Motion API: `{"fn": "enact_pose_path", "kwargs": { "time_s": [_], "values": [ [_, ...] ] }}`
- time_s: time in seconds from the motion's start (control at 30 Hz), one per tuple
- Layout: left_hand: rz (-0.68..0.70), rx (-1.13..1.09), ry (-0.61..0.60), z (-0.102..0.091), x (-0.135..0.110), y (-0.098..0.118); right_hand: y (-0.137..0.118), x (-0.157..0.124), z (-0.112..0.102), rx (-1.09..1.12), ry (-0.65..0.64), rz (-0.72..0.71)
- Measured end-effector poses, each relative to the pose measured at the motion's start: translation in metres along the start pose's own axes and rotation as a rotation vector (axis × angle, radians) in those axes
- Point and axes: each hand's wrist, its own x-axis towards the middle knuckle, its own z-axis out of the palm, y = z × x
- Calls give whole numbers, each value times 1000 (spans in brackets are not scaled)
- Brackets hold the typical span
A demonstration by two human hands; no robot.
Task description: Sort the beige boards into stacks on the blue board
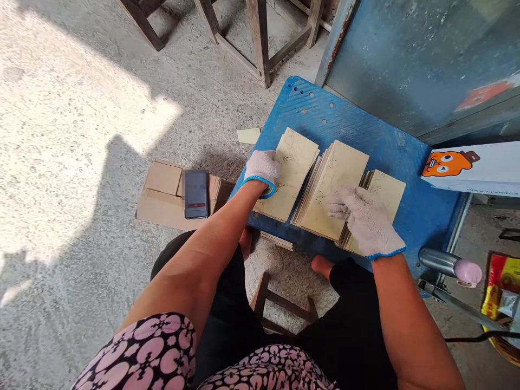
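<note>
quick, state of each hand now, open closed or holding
Left hand: curled at the left stack; grip cannot be told.
Right hand: partly curled over the middle stack; grip unclear.

left stack of cream boards (297, 165), middle stack (344, 174), layered edges showing, right stack (388, 189), side by side, faint dark marks
</note>
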Motion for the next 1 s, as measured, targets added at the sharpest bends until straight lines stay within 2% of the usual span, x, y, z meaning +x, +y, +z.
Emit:
{"fn": "enact_pose_path", "kwargs": {
  "time_s": [0.1,0.2,0.43,0.53,1.0],
  "values": [
    [-51,45,61,-5,-9,6,1,0,1,-27,-1,-11],
    [-79,63,87,-1,-22,16,2,0,2,-54,7,-25],
    [-37,201,29,42,-47,25,4,3,1,-53,-20,-59],
    [-53,245,5,52,-50,25,6,3,1,-44,-45,-73],
    [-94,256,2,50,-50,27,0,-5,6,-173,9,-90]
  ]
}}
